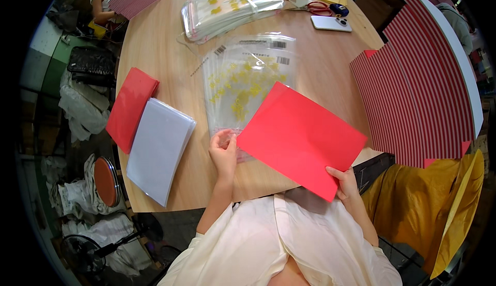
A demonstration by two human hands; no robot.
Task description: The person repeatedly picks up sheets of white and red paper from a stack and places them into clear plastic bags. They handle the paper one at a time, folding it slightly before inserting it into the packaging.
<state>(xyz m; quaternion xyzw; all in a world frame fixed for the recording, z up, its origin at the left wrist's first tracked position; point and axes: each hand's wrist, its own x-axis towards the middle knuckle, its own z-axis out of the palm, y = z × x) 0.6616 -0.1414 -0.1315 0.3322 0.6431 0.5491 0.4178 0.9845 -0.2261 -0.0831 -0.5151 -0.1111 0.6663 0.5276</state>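
Observation:
A bright red sheet of paper or thin card (302,139) is held tilted above the table's near edge. My right hand (345,183) grips it near its lower right corner, thumb on top. Its left corner comes close to my left hand (224,154), whose thumb and fingers are pinched at the near end of a clear plastic bag (219,113). That bag tops a small fanned pile, printed with yellow shapes and barcodes. The red sheet covers part of the pile.
Left on the table (170,74) lie a red stack (132,110) and a whitish stack (159,149). Farther back are bundled clear bags (232,7), red-handled scissors (319,9) and a phone (330,24). Red-striped sheets (418,79) stand at right; another person sits far left.

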